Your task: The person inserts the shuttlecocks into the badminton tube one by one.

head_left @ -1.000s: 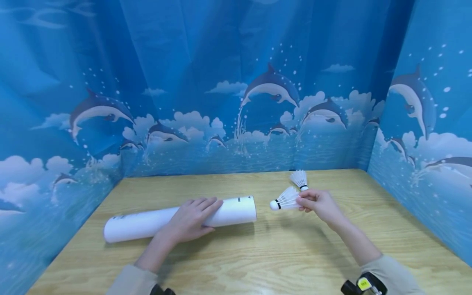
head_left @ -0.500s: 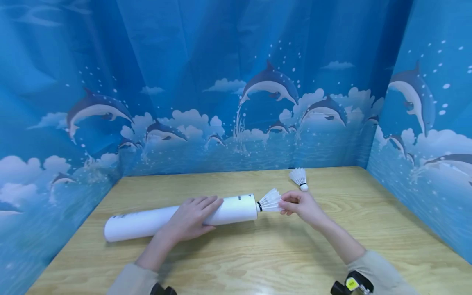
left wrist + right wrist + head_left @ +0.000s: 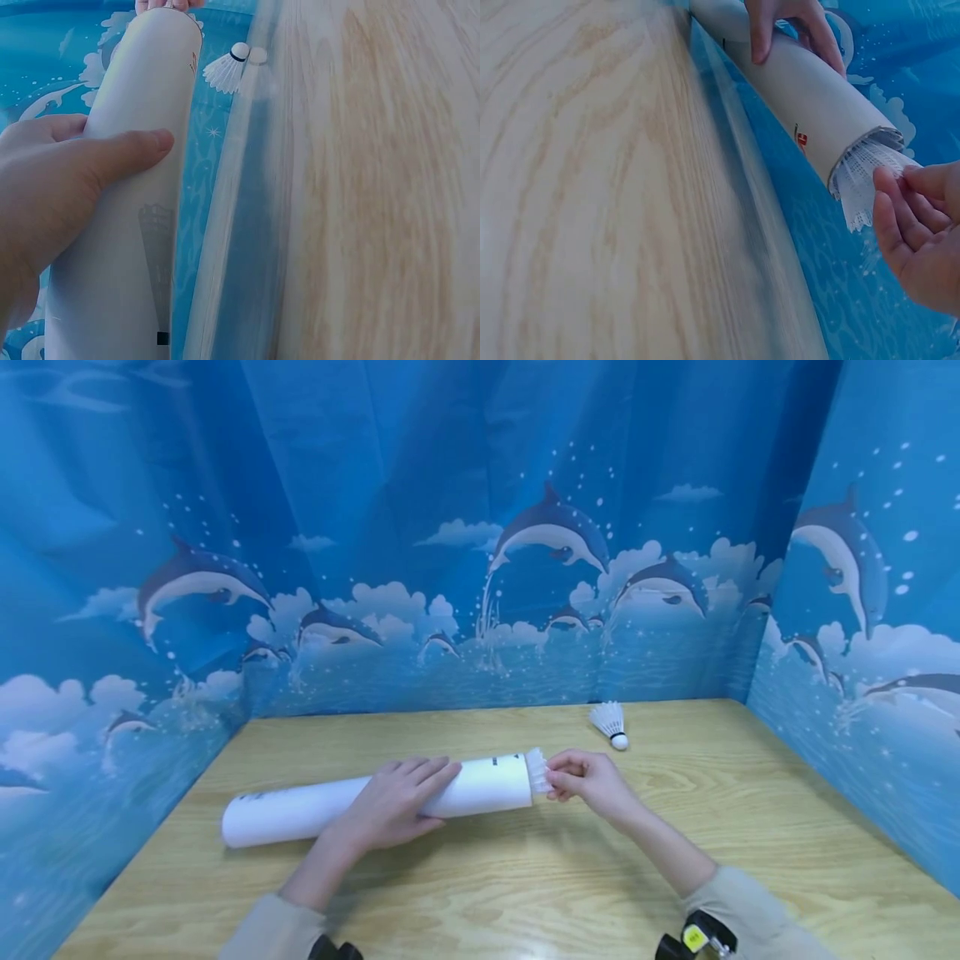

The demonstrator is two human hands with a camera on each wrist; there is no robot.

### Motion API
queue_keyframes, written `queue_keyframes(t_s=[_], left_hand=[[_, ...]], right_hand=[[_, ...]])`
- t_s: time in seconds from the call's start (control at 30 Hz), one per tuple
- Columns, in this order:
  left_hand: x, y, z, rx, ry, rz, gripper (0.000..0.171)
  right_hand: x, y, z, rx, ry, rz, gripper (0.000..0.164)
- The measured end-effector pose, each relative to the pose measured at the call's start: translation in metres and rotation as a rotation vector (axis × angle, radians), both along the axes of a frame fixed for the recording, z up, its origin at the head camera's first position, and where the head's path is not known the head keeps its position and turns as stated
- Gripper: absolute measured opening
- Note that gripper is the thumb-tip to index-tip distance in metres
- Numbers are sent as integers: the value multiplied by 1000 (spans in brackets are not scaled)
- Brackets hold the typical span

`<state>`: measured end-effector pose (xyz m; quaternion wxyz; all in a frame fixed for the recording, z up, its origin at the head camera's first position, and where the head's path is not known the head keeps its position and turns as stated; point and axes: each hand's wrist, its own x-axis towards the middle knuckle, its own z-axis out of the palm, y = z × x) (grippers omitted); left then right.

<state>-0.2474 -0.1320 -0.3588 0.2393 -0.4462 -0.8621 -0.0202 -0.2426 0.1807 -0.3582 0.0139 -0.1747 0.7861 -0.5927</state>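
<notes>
A long white shuttlecock tube lies sideways on the table, its right end tipped slightly up. My left hand grips it around the middle, thumb on the near side and fingers over the top. At the tube's mouth my right hand pinches the skirt edge of a white shuttlecock. Its cork end is hidden inside the tube, and only the rear part of the skirt sticks out. A second shuttlecock lies on the table behind my right hand, its cork toward me.
The wooden table runs back to a blue curtain printed with dolphins. Another curtain side borders the table on the right. A wrist camera is strapped at my right sleeve.
My right hand has moved left, carrying the shuttlecock cork-first into the tube's mouth until most of it is inside. My left hand keeps its grip; the tube has shifted slightly right.
</notes>
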Motion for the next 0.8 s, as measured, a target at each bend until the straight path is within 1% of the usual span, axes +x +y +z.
queue_keyframes(t_s=[0.1, 0.27, 0.4, 0.67, 0.8], left_hand=[[0, 1, 1, -3, -4, 6, 83], [0, 2, 2, 4, 9, 3, 83], [0, 2, 3, 10, 19, -2, 83], [0, 2, 2, 17, 30, -13, 82], [-1, 3, 3, 17, 34, -15, 83]], right_hand=[[0, -4, -1, -26, 17, -37, 19], [3, -10, 0, -35, 32, -121, 17], [4, -12, 0, -60, 39, -156, 17], [4, -18, -3, -120, 50, -159, 16], [4, -22, -3, -119, 59, -157, 16]])
